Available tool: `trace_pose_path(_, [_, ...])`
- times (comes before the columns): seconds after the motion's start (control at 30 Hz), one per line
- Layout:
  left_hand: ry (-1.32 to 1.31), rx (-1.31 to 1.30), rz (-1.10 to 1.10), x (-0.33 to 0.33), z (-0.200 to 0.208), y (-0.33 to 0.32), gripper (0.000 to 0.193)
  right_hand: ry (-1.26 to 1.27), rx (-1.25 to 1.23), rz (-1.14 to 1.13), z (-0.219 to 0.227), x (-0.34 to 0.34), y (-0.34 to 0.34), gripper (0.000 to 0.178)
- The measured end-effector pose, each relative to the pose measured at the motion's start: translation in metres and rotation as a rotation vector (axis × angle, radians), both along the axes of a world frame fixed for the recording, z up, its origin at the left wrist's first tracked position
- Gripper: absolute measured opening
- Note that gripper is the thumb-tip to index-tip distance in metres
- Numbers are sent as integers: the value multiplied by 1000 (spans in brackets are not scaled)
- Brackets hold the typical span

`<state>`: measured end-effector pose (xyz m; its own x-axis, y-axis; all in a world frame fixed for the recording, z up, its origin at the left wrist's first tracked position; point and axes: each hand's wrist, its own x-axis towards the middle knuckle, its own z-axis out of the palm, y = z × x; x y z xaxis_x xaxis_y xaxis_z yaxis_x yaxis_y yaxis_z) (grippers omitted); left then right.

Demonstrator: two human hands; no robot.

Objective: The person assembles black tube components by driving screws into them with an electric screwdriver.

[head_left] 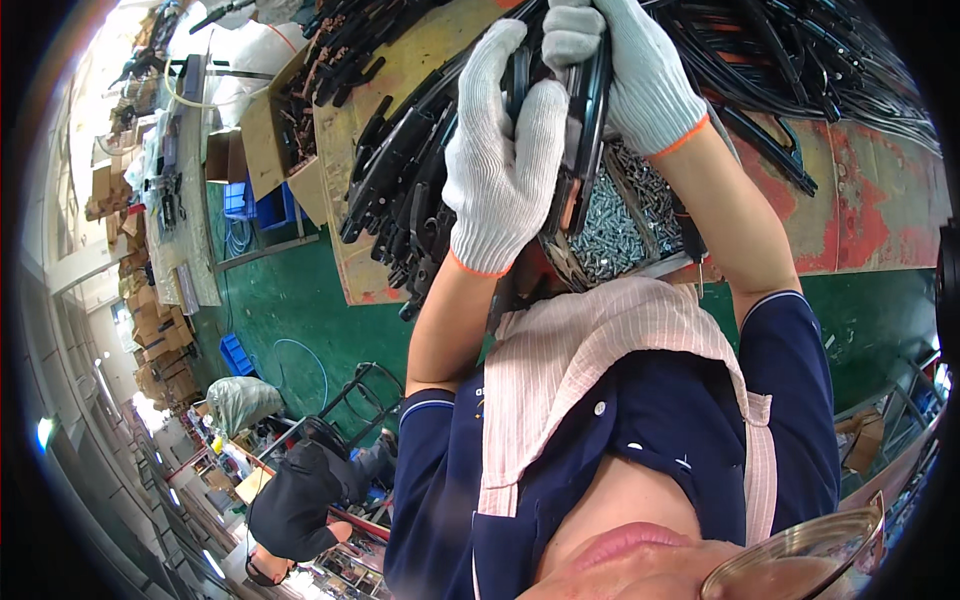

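Left hand (503,160), white knit glove with orange cuff, fingers curled and clamped round a long black curved metal strip part (590,120); thumb side pressed against the part's near edge; grip closed, no gap visible between glove and part.

Right hand (625,65), same kind of glove, wrapped over the far end of the same black part; fingers folded down on it, knuckles toward the camera; also clenched on it. Both hands are just beside each other, gloves nearly touching; the part runs between them, roughly upright in the view, held above the table (880,200), a worn yellow top with red patches.

Below the hands, on the table: open tray of small silver metal screws (620,215); left of it a heap of black bent metal arms (400,190); far right a tangle of long thin black strips (800,50).

Far left: brown cardboard box (275,130) filled with dark parts; blue plastic crate (238,198) on the green floor (290,300). Near left, another person in dark clothing (300,505), bent over; their hands cannot be made out.

Own forearms bare; navy short sleeves, striped pale cloth (570,360) over the chest.
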<state>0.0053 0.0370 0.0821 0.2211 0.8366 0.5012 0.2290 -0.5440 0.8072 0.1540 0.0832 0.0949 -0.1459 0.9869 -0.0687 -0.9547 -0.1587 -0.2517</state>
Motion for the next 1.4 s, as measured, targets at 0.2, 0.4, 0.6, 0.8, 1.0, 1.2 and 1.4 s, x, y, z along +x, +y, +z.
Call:
trace_pose_path(0.2, [15,184,61,1,1,4,38,-101,-160,47,2,-13,5,17])
trace_pose_path(0.4, [-3,210,-49,-6,0,3,28,-67,-124,151,-6,-18,6,23])
trace_pose_path(0.6, [119,-227,-72,-4,-23,-11,69,-514,-17,-186,21,-21,-3,25])
trace_pose_path(0.8, [-481,-1004,-158,5,-30,-17,47,-1995,666,-423,5,21,-28,73])
trace_pose_path(1.0, [-867,-1193,-67,6,-50,-30,28,-2472,10,-266,-51,55,-118,64])
trace_pose_path(1.2, [-742,-1278,-103,-5,-61,-31,12,-1973,-164,-179,-64,64,-118,73])
trace_pose_path(1.4, [-1108,-1339,-292,-16,-72,-31,32,-748,21,-336,-43,119,-125,28])
